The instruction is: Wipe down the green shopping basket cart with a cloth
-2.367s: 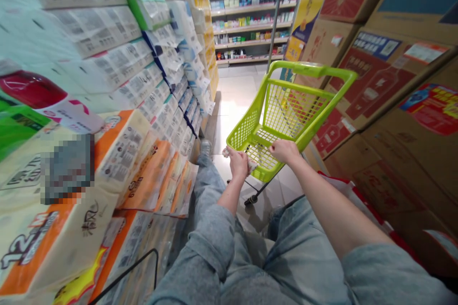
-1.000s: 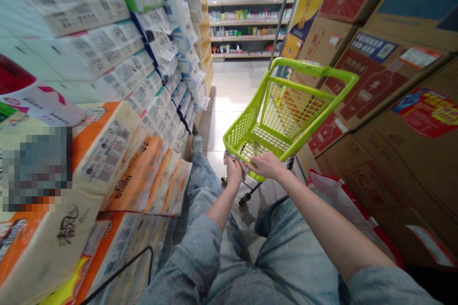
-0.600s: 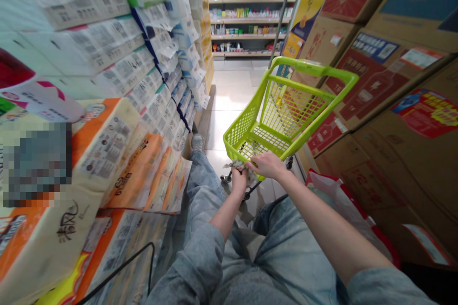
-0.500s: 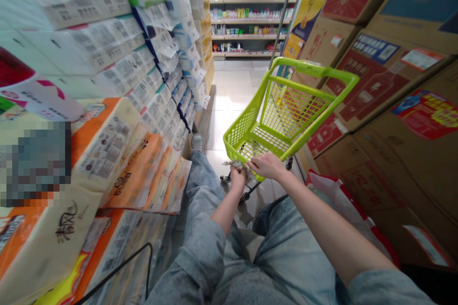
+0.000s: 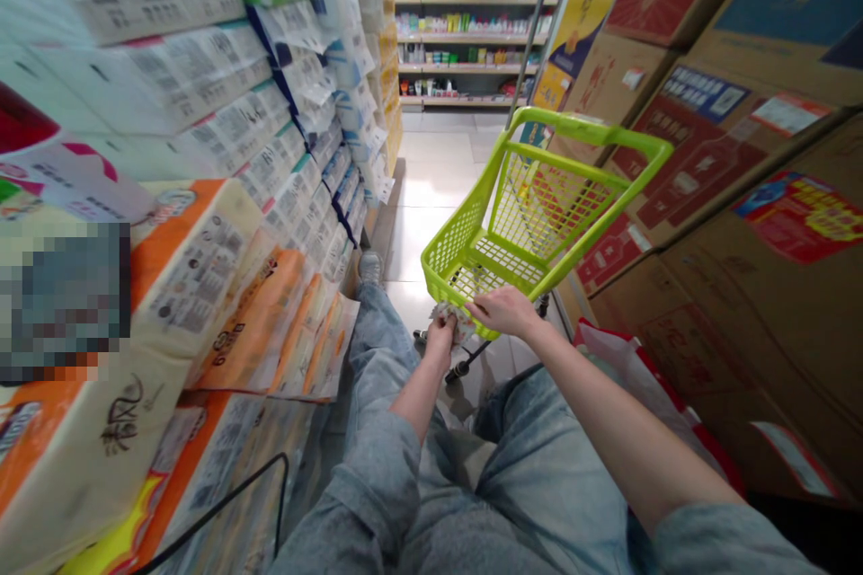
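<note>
A lime-green shopping cart [image 5: 512, 260] with a mesh basket stands on the tiled floor in front of me. At the basket's near lower edge, my left hand [image 5: 443, 328] has its fingers closed on a crumpled, patterned cloth [image 5: 462, 328]. My right hand [image 5: 502, 311] is beside it, against the green rim, with its fingers bent; what the fingertips grip is too small to make out. The basket holds nothing that I can make out through its mesh.
White and orange tissue packs [image 5: 256, 323] are piled on the left. Cardboard boxes [image 5: 742, 269] are stacked on the right, with a red-and-white bag [image 5: 627, 359] below them. Shelves of bottles [image 5: 472, 38] stand at the aisle's end. A thin black bar shows at lower left.
My left hand has shifted slightly left and up, and more of the patterned cloth shows beside it. My right hand and the cart have hardly moved.
</note>
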Action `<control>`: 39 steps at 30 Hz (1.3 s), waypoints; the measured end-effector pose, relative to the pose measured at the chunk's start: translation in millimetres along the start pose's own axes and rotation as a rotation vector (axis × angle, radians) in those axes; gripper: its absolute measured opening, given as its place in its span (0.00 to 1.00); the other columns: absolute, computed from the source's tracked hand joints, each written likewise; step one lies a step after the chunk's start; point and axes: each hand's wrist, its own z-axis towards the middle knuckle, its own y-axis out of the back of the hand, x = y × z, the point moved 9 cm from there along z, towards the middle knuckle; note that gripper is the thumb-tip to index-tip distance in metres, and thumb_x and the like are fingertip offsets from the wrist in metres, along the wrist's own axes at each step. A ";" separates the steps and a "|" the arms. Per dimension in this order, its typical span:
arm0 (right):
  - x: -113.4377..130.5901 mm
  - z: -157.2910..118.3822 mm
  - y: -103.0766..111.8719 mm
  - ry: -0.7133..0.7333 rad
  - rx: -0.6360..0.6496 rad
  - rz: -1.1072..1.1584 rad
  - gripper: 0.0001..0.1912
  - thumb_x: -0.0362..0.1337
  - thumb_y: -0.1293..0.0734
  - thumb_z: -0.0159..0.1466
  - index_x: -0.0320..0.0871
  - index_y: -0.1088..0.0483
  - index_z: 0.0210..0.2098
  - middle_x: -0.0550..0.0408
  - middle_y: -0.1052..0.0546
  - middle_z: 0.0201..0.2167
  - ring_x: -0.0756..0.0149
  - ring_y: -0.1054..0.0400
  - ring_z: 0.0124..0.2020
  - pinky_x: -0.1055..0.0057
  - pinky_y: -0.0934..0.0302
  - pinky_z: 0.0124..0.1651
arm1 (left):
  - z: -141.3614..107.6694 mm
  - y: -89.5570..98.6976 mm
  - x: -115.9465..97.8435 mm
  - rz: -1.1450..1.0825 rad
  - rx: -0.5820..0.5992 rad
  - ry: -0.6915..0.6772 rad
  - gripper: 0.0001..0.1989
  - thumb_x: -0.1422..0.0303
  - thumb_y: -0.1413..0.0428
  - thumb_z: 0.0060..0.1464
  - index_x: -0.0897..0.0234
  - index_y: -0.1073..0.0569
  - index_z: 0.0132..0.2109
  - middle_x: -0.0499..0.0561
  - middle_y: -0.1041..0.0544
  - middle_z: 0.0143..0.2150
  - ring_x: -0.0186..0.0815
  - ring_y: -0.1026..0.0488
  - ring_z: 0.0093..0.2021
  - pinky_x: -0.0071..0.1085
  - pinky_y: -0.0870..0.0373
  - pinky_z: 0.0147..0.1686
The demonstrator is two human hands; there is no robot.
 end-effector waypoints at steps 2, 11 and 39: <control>0.7 -0.7 -1.2 0.010 -0.005 0.004 0.30 0.51 0.51 0.66 0.41 0.26 0.29 0.48 0.22 0.27 0.65 0.29 0.29 0.74 0.48 0.30 | 1.7 -3.6 3.4 -0.051 -0.004 0.098 0.12 0.62 0.44 0.50 0.65 0.30 0.39 0.48 0.26 0.26 0.30 0.29 0.23 0.26 0.33 0.25; -1.7 -6.6 -1.6 0.055 -0.036 -0.005 0.28 0.48 0.50 0.66 0.40 0.25 0.28 0.47 0.22 0.25 0.65 0.30 0.27 0.73 0.50 0.29 | 8.7 -6.1 5.0 0.013 0.001 0.183 0.11 0.62 0.41 0.47 0.64 0.31 0.34 0.43 0.31 0.18 0.27 0.35 0.16 0.24 0.37 0.20; -3.2 -14.6 -2.1 0.066 -0.038 0.003 0.29 0.48 0.51 0.66 0.40 0.26 0.26 0.47 0.23 0.24 0.66 0.30 0.26 0.73 0.49 0.29 | 3.0 20.3 -32.4 0.229 -0.127 -0.171 0.03 0.69 0.48 0.46 0.64 0.31 0.29 0.46 0.30 0.23 0.30 0.32 0.23 0.24 0.36 0.24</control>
